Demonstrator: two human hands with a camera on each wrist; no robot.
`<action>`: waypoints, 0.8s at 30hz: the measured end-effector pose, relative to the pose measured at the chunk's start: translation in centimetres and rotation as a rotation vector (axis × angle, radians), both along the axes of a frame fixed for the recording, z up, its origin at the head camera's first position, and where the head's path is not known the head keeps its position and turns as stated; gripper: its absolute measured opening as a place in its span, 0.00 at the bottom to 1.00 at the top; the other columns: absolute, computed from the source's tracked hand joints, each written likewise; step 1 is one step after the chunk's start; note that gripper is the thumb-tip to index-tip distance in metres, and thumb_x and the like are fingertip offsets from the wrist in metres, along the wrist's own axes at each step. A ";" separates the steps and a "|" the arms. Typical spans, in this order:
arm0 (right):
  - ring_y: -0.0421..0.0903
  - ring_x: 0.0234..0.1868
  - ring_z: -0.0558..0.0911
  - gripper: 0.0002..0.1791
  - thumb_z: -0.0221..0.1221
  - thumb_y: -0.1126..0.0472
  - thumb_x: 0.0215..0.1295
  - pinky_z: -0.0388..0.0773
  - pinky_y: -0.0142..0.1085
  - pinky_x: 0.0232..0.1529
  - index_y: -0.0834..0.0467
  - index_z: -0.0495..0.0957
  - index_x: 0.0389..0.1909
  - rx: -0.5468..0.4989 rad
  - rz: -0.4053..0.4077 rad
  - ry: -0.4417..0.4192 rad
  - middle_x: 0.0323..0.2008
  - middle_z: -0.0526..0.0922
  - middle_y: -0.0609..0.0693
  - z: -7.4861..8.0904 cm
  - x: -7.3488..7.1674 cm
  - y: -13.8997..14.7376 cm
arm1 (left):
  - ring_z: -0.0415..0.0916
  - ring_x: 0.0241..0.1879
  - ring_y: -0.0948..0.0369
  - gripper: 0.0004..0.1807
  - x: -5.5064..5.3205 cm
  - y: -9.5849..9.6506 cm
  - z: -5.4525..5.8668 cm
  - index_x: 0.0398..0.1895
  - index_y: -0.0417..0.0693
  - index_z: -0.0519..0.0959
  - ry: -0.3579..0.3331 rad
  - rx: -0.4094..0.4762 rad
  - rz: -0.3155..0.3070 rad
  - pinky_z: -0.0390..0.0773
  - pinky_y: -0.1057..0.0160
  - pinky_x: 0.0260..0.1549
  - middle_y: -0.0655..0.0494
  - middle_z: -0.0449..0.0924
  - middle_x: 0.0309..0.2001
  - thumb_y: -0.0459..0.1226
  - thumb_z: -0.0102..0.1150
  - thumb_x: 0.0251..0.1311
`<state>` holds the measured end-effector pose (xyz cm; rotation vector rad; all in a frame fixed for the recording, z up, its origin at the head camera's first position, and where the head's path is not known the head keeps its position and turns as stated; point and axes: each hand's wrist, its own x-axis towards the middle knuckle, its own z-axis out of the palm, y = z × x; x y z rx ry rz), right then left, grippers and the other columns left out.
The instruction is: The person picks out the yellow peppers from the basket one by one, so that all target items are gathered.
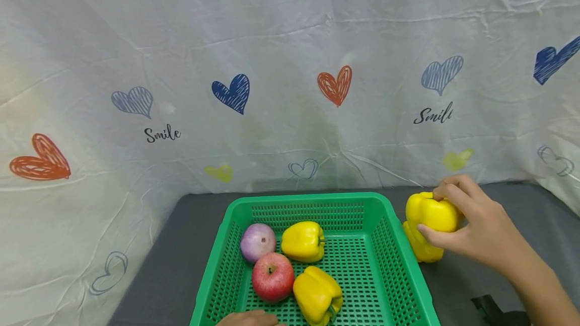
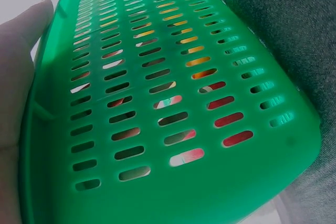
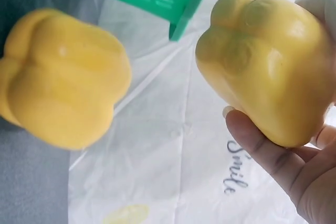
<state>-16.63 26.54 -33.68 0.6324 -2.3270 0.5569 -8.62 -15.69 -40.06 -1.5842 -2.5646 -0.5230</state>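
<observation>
In the head view, we find the left hand point(image 1: 251, 319) and the near end of the green basket point(image 1: 355, 270) cut off by the bottom edge, while the held yellow pepper point(image 1: 428, 213) and right hand point(image 1: 476, 223) partly cover a second yellow pepper point(image 1: 423, 251). We cannot identify the black object point(image 1: 498, 313) cropped at lower right. In the left wrist view, the basket wall point(image 2: 184, 195) reduces its contents to coloured patches.

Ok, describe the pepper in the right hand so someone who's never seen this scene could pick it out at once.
Start at the green basket. Beyond its right side, the right hand holds a yellow pepper. Unlike the loose pepper on the table and the two others in the basket, this one is gripped.
</observation>
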 end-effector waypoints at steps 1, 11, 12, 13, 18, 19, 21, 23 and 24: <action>0.35 0.30 0.66 0.30 0.75 0.57 0.23 0.67 0.22 0.24 0.50 0.73 0.34 -0.003 -0.010 -0.016 0.40 0.68 0.42 0.0 0.0 0.2 | 0.62 0.28 0.78 0.09 -0.1 0.1 0.3 0.42 0.57 0.76 -0.051 -0.051 0.012 0.59 0.85 0.26 0.71 0.68 0.32 0.45 0.49 0.62; 0.35 0.27 0.63 0.29 0.75 0.56 0.28 0.67 0.30 0.18 0.51 0.69 0.33 -0.018 -0.085 -0.088 0.36 0.66 0.40 -0.5 -0.8 2.0 | 0.60 0.25 0.78 0.08 0.0 0.6 0.9 0.41 0.61 0.76 -0.082 -0.119 0.056 0.56 0.84 0.22 0.76 0.62 0.27 0.46 0.51 0.60; 0.35 0.26 0.63 0.29 0.75 0.55 0.28 0.67 0.31 0.17 0.50 0.69 0.33 -0.015 -0.096 -0.096 0.36 0.66 0.40 -0.5 -0.9 2.1 | 0.59 0.25 0.79 0.08 0.0 0.6 0.9 0.40 0.61 0.76 -0.084 -0.113 0.060 0.56 0.84 0.22 0.76 0.61 0.26 0.46 0.51 0.60; 0.36 0.26 0.63 0.29 0.75 0.54 0.29 0.66 0.31 0.17 0.50 0.69 0.33 -0.013 -0.106 -0.105 0.36 0.66 0.40 -0.6 -0.9 2.2 | 0.59 0.25 0.79 0.08 0.1 0.6 0.8 0.40 0.61 0.76 -0.075 -0.110 0.063 0.55 0.84 0.22 0.76 0.61 0.26 0.46 0.51 0.59; 0.39 0.25 0.64 0.27 0.74 0.51 0.31 0.64 0.31 0.16 0.51 0.70 0.34 0.003 -0.162 -0.142 0.36 0.67 0.43 -0.7 -1.1 3.1 | 0.59 0.24 0.78 0.07 0.0 0.6 0.9 0.39 0.60 0.76 -0.110 -0.117 0.047 0.56 0.83 0.22 0.75 0.62 0.27 0.47 0.49 0.61; 0.40 0.25 0.64 0.27 0.74 0.51 0.31 0.63 0.32 0.16 0.51 0.70 0.34 0.005 -0.171 -0.149 0.35 0.67 0.43 -0.7 -1.2 3.3 | 0.59 0.25 0.78 0.08 -0.1 0.6 1.0 0.39 0.60 0.75 -0.127 -0.135 0.039 0.57 0.83 0.22 0.75 0.63 0.27 0.47 0.48 0.62; 0.41 0.25 0.63 0.27 0.73 0.50 0.32 0.63 0.32 0.16 0.51 0.70 0.34 0.006 -0.187 -0.163 0.34 0.67 0.44 -0.8 -1.2 3.6 | 0.60 0.26 0.78 0.09 -0.1 0.5 1.1 0.40 0.58 0.75 -0.138 -0.145 0.023 0.59 0.83 0.23 0.74 0.65 0.30 0.47 0.46 0.63; 0.42 0.25 0.64 0.27 0.73 0.50 0.33 0.62 0.32 0.16 0.52 0.70 0.34 0.006 -0.198 -0.183 0.34 0.66 0.46 -0.8 -1.3 3.9 | 0.61 0.27 0.78 0.10 -0.1 0.5 1.2 0.41 0.58 0.75 -0.101 -0.144 0.008 0.60 0.83 0.25 0.72 0.67 0.31 0.47 0.47 0.63; 0.43 0.25 0.64 0.27 0.73 0.50 0.34 0.62 0.33 0.16 0.52 0.70 0.34 0.005 -0.202 -0.195 0.34 0.66 0.47 -0.8 -1.4 4.0 | 0.61 0.27 0.78 0.09 -0.1 0.5 1.3 0.41 0.58 0.75 -0.097 -0.151 0.009 0.60 0.83 0.24 0.73 0.66 0.30 0.47 0.47 0.62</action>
